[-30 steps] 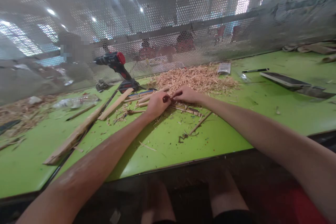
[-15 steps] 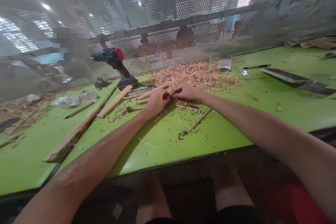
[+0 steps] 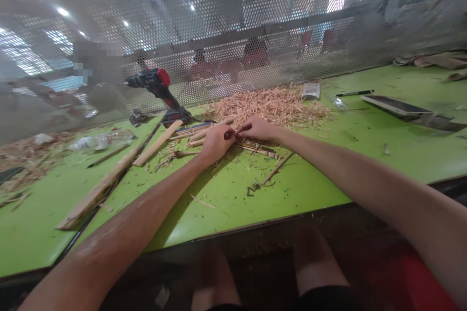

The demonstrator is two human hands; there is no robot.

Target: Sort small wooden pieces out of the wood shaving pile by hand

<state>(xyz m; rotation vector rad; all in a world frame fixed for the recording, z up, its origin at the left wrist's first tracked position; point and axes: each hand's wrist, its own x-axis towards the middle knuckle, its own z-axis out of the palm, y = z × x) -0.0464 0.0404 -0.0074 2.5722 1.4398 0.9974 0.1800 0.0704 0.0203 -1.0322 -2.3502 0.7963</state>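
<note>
My left hand (image 3: 218, 143) is closed, thumb and fingers curled together in front of the pile of wood shavings (image 3: 270, 105). Facing it, my right hand (image 3: 258, 129) pinches at the same spot, its fingertips almost meeting the left ones. Whatever is between the fingertips is too small or hidden to make out. Thin wooden sticks (image 3: 260, 150) lie on the green table (image 3: 219, 204) just below my right hand. Several pale wood strips (image 3: 199, 136) stick out to the left of my left hand. A thin twig-like stick (image 3: 278, 167) lies nearer to me.
A cordless drill (image 3: 160, 90) stands on its battery at the back left. Left of my hands lie a long wooden piece (image 3: 102, 187), a flat strip (image 3: 158, 142) and a clear plastic bag (image 3: 102, 140). On the right are a phone-like slab (image 3: 397, 106) and a pen (image 3: 355, 93). Perforated metal (image 3: 219, 24) borders the back.
Both hands stay together at almost the same place, fingers still closed. The view has shifted very slightly; nothing on the table has visibly been moved.
</note>
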